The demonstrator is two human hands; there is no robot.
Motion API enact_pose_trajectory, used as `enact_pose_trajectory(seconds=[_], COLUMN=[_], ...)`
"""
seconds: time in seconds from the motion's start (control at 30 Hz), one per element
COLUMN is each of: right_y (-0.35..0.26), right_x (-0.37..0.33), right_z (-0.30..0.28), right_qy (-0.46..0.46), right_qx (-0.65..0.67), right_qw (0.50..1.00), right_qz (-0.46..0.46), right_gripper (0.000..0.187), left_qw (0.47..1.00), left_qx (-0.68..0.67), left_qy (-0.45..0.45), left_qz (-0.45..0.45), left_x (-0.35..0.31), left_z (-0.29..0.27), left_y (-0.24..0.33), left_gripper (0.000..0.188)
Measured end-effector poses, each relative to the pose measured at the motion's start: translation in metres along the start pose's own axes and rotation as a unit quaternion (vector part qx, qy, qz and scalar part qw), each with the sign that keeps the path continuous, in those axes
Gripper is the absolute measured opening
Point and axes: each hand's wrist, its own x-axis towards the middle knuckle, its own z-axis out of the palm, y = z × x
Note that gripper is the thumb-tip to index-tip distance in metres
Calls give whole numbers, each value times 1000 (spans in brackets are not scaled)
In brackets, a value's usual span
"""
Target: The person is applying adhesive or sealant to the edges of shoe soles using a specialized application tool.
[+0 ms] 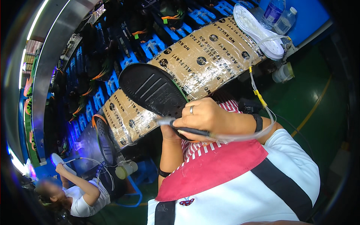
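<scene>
A large black shoe sole (pixel 153 88), with raised bars and small holes on its upward face, is tilted over a cardboard-covered bench edge. My left hand (pixel 169 132) grips it from below near its lower end; the sole hides most of those fingers. My right hand (pixel 202 117), wearing a ring, is closed round the dark handle of a brush (pixel 191 130). The brush's pale bristle end points left, beside the sole's lower edge; whether it touches is too blurred to tell. A clear tube (pixel 243 137) runs from the handle, curving up to a yellow connector (pixel 258 98).
Taped cardboard (pixel 210 52) covers the bench. At its far right lie a white sole (pixel 258 32) and plastic bottles (pixel 273 15). Blue racks (pixel 153 45) hold dark shoe parts beyond. Another dark sole (pixel 104 138) stands left. A co-worker (pixel 84 195) holds a white sole at lower left.
</scene>
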Motion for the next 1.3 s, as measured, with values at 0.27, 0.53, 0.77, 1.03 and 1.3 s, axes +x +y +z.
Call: enact_pose_trajectory(seconds=[0.27,0.53,0.77,1.03,1.3], right_y=[2,9,0,10,4], right_x=[-7,-2,-9,-13,-14], right_z=[8,-5,13,10,11], right_qy=[37,126,3,48,-38], right_qx=[-55,-56,-29,-15,235], right_qw=[997,988,1000,997,964], right_qz=[24,67,5,61,120], right_gripper=[20,24,24,25,18], left_qw=[994,995,997,987,987], left_qx=[-8,-41,39,-81,-78], left_qy=[56,2,-3,-119,-88], left_qz=[96,94,73,77,106], left_x=[12,9,5,13,15], left_z=[-3,19,24,8,-1], left_y=[6,4,2,15,20], left_gripper=[63,67,73,86,80])
